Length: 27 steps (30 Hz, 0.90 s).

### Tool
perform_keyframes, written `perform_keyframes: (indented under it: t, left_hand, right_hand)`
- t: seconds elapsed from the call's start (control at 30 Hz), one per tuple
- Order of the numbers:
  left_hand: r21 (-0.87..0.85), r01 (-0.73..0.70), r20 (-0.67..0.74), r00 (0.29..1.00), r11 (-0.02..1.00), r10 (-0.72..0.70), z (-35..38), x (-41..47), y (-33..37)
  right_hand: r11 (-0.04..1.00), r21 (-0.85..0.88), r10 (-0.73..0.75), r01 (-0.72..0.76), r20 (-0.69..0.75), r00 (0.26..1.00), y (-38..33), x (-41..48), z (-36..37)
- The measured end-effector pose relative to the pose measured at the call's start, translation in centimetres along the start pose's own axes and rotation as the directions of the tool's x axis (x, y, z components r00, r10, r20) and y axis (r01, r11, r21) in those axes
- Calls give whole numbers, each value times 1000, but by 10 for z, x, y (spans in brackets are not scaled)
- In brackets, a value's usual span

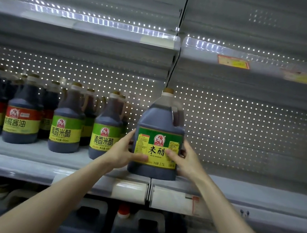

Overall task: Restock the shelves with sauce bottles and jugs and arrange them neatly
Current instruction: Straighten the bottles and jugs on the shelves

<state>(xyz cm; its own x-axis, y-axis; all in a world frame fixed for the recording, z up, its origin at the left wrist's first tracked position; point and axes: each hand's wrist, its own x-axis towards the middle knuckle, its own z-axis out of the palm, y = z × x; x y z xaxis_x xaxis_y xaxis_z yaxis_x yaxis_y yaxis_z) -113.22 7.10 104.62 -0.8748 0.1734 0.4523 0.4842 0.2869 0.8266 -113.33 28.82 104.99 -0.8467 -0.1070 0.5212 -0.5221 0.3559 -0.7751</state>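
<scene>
While both arms are reaching up to the middle shelf, the person is holding a big jug of rice vinegar between two hands. The left hand is wrapping the jug's left side with its thumb lying across the label, and the right hand is doing the same on the other side, so the jug is clamped from both flanks. It is standing upright at the shelf's front edge, right over the seam where two shelf sections are meeting, just beside the smaller vinegar bottles. To my eye that is the risk: sitting so near the lip and across the gap, the jug could tip forward or rock once the hands are letting go. A shove leftward could also be knocking the neighbouring bottles over.
</scene>
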Motion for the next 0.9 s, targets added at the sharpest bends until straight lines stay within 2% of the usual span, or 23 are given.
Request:
perform_keyframes:
  t: [0.9]
  left_hand:
    - [-25, 33, 43, 999, 999, -32, 3, 27, -13]
  right_hand:
    - [1000, 2, -6, 6, -3, 1000, 18, 24, 5]
